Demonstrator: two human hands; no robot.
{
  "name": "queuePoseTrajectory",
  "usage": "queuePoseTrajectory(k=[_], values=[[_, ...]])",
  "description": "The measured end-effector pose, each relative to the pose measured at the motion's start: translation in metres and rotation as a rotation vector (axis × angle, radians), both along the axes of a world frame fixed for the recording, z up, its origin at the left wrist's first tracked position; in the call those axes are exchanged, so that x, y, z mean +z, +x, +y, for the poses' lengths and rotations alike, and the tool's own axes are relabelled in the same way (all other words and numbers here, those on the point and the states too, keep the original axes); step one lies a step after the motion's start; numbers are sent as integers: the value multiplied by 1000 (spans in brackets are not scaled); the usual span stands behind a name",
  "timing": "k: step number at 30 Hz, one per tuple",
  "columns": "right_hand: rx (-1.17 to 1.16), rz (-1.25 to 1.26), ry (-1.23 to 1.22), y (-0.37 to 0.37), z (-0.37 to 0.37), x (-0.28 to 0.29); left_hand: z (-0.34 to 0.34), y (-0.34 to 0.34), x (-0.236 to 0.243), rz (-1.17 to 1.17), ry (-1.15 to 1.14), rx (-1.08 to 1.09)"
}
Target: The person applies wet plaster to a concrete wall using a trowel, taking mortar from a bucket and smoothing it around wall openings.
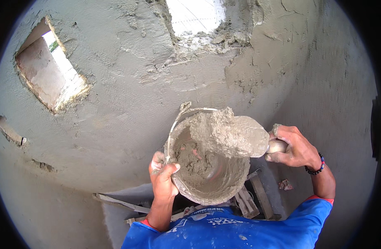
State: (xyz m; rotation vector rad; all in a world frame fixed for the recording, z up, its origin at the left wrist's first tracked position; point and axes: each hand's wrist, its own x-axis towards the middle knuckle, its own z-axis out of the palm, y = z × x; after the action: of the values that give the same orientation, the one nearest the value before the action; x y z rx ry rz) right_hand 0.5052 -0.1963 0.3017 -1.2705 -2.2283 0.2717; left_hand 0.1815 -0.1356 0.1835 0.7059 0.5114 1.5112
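Observation:
A mortar-caked bucket (225, 189) is held up in front of my chest, its mouth toward me. My left hand (163, 174) is closed on its left rim, the thumb over the edge. Grey wet mortar (194, 166) lies inside the bucket. In my right hand (293, 146) is the pale handle of a trowel (259, 139), gripped between thumb and fingers. A thick heap of mortar (217, 130) covers most of the trowel's blade, which is over the bucket's mouth. The bucket's handle (170, 137) stands up along its left and far side.
Ahead rises a wall (115, 95) of wet grey plaster, with a rough-edged opening (196, 18) at the top and another opening (49, 68) at the left. A second wall (331, 95) stands at the right. Wooden boards (259, 193) and a small rubble piece (285, 184) lie below.

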Motion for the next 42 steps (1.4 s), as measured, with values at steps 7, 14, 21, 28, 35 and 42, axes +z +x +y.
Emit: queuePoseTrajectory(k=[7, 14, 21, 28, 35, 42], values=[[225, 47, -144, 11, 52, 34, -7, -3, 3, -40, -16, 48], [185, 8, -15, 24, 100, 22, -8, -2, -3, -21, -30, 50], [78, -125, 14, 33, 105, 34, -7, 1, 0, -45, -15, 60], [53, 83, -178, 67, 111, 49, -8, 0, 3, -45, -13, 43], [-29, 188, -255, 90, 115, 51, -4, -2, 1, -19, -31, 73], [-157, 372, -273, 152, 97, -5, -3, -6, 3, -33, -44, 71]])
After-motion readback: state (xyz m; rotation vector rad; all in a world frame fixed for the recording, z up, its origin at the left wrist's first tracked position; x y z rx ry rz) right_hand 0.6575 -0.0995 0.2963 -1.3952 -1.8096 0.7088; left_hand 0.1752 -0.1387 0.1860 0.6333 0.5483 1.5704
